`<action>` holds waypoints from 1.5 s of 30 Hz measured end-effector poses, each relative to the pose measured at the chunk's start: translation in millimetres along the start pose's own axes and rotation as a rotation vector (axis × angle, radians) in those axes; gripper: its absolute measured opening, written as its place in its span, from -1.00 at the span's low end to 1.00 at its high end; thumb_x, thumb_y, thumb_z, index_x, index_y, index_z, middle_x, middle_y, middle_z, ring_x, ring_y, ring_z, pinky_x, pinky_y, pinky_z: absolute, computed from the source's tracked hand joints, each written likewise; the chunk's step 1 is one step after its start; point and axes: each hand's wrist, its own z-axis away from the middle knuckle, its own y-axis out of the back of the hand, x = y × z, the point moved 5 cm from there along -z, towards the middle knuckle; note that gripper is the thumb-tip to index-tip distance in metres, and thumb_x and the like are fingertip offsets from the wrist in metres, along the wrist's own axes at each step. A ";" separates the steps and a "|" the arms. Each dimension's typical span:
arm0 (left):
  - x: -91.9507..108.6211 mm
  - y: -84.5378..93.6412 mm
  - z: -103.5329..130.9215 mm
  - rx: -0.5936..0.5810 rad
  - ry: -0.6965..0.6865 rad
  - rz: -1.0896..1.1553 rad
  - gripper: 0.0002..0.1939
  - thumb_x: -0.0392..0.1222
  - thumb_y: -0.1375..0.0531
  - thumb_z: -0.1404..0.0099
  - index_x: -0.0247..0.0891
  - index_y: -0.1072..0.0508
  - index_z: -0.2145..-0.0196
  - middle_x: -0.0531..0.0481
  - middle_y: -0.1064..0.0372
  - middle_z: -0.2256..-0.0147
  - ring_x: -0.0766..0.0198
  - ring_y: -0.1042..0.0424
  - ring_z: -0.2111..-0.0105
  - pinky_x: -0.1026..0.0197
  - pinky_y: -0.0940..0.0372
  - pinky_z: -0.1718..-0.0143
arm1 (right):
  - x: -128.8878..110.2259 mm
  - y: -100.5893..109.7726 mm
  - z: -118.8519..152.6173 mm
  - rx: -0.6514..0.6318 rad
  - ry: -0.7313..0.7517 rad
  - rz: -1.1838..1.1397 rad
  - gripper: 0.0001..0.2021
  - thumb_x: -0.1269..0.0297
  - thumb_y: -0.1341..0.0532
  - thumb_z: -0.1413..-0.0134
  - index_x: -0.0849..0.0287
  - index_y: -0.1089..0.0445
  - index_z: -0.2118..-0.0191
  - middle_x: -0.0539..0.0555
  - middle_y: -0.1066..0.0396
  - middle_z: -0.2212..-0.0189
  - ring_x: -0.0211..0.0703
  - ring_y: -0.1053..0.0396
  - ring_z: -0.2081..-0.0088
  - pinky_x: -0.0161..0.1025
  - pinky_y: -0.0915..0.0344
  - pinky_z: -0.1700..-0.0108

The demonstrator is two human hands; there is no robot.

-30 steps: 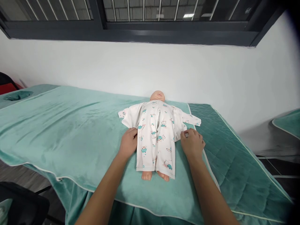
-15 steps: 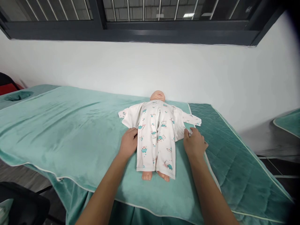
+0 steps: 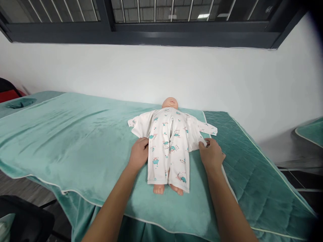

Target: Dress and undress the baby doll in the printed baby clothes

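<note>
Clothes [image 3: 168,148] on one doll [image 3: 170,102], two bare feet [image 3: 158,189], two hands [image 3: 138,153]

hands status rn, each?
Left hand: fingers curled at the edge of the clothes; whether they grip it cannot be told.
Right hand: closed, pinching the clothes' other edge.

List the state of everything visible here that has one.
Peach plastic doll: lying, bare feet showing.
White cloth baby garment with teal print: spread over the doll, sleeves outstretched.
Left hand: at the garment's side, grip unclear.
Right hand: pinching the garment's edge.
Light-green plush blanket: spread out, wrinkled.
Dark-green quilted sheet: spread, partly covered by the blanket.
</note>
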 end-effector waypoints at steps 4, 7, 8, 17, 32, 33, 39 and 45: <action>0.6 0.7 0.7 0.001 0.013 0.022 -0.78 -0.32 -0.02 -0.23 -0.22 -0.33 0.54 0.02 -0.28 0.48 0.22 -0.26 0.36 0.20 -0.13 0.32 | 5.1 -0.6 -2.4 0.002 -0.027 -0.075 -0.62 0.16 -0.17 -0.08 0.13 -0.40 -0.02 0.10 -0.50 0.20 0.03 -0.40 0.14 0.00 -0.13 -0.03; 0.5 0.4 0.9 -0.003 0.023 0.035 -0.78 -0.30 -0.02 -0.25 -0.22 -0.33 0.53 0.02 -0.27 0.48 0.22 -0.25 0.36 0.20 -0.13 0.32 | 7.2 -1.9 -3.1 -0.025 -0.046 -0.067 -0.58 0.12 -0.19 -0.08 0.15 -0.39 -0.05 0.11 -0.50 0.20 0.05 -0.40 0.12 0.01 -0.13 -0.05; 0.6 0.2 0.9 -0.004 0.021 0.034 -0.78 -0.30 -0.02 -0.25 -0.22 -0.32 0.53 0.02 -0.27 0.48 0.22 -0.25 0.36 0.20 -0.13 0.32 | 7.0 -2.4 -3.0 -0.038 -0.045 -0.051 -0.58 0.10 -0.19 -0.08 0.15 -0.39 -0.04 0.11 -0.50 0.19 0.06 -0.40 0.10 0.02 -0.12 -0.05; 0.3 0.4 -0.2 -0.013 0.001 0.011 -0.78 -0.31 -0.02 -0.25 -0.22 -0.31 0.54 0.01 -0.30 0.47 0.21 -0.27 0.35 0.20 -0.13 0.30 | 3.2 -0.2 0.7 -0.028 0.018 0.093 -0.73 0.07 -0.13 -0.11 0.14 -0.41 0.22 0.13 -0.48 0.24 0.07 -0.36 0.16 0.05 -0.13 0.02; -9.9 -0.2 -3.0 0.034 0.016 0.028 -0.78 -0.37 -0.01 -0.23 -0.23 -0.34 0.53 0.01 -0.31 0.46 0.22 -0.29 0.35 0.21 -0.14 0.31 | -101.6 28.8 9.1 -0.106 0.452 -0.802 -0.77 0.08 -0.07 -0.24 0.11 -0.30 0.14 0.05 -0.44 0.18 -0.12 -0.38 0.13 -0.15 -0.29 0.05; -10.3 0.0 -2.5 0.036 0.013 0.033 -0.78 -0.37 -0.01 -0.22 -0.23 -0.33 0.53 0.01 -0.31 0.46 0.22 -0.29 0.35 0.21 -0.14 0.31 | -117.1 27.4 22.2 -0.187 0.586 -0.703 -0.80 0.13 -0.07 -0.25 0.09 -0.31 0.13 0.08 -0.45 0.08 -0.08 -0.38 0.05 -0.10 -0.28 -0.02; -12.4 0.7 -1.0 0.053 0.015 0.048 -0.77 -0.38 -0.01 -0.21 -0.22 -0.32 0.55 0.01 -0.32 0.47 0.22 -0.30 0.35 0.22 -0.14 0.31 | -129.4 14.2 77.7 -0.141 1.015 -0.306 -0.89 0.38 -0.06 -0.25 0.12 -0.31 0.25 0.17 -0.27 -0.22 0.01 -0.10 -0.29 0.10 -0.04 -0.28; -14.5 0.5 -2.1 0.062 0.036 0.083 -0.77 -0.42 0.00 -0.16 -0.22 -0.35 0.54 0.01 -0.36 0.46 0.23 -0.31 0.35 0.22 -0.15 0.30 | -95.9 23.7 70.0 0.060 0.803 -0.320 -0.80 0.26 -0.13 -0.25 0.08 -0.34 0.03 0.14 -0.38 0.02 0.01 -0.29 -0.06 0.00 -0.23 -0.10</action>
